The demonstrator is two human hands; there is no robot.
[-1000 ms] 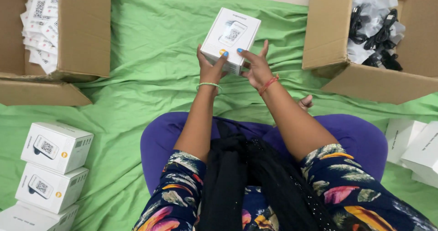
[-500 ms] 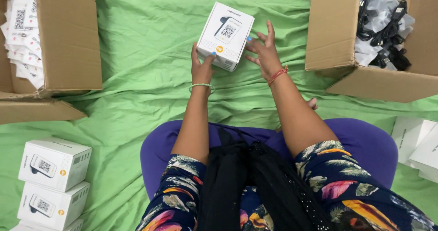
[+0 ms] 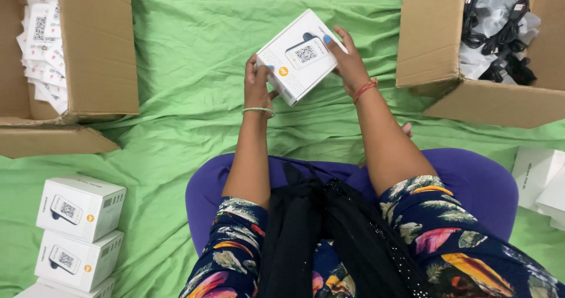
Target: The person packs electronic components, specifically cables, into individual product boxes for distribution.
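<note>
Both hands are gripping one small white box (image 3: 299, 58), held up in the air over the green sheet (image 3: 194, 98), between the two open cardboard cartons. Left hand (image 3: 258, 85) is closing on the lower left corner, thumb on the printed top face; right hand (image 3: 347, 59) is clamping the upper right edge, fingers spread along the side, thumb tip on the top face. Box is sitting tilted, one corner pointing toward the lap. Judgement: the grip looks secure but corner-heavy, so pressure should be staying on the edges and not on the flat panel, which could dent. Left carton (image 3: 97, 50) is holding flat white packets (image 3: 42, 45); right carton (image 3: 465, 68) is holding bagged black cables (image 3: 497, 27). Two matching white boxes (image 3: 79, 233) are standing stacked at lower left, well apart from the hands; more white boxes (image 3: 538, 177) are lying at the right edge.
</note>
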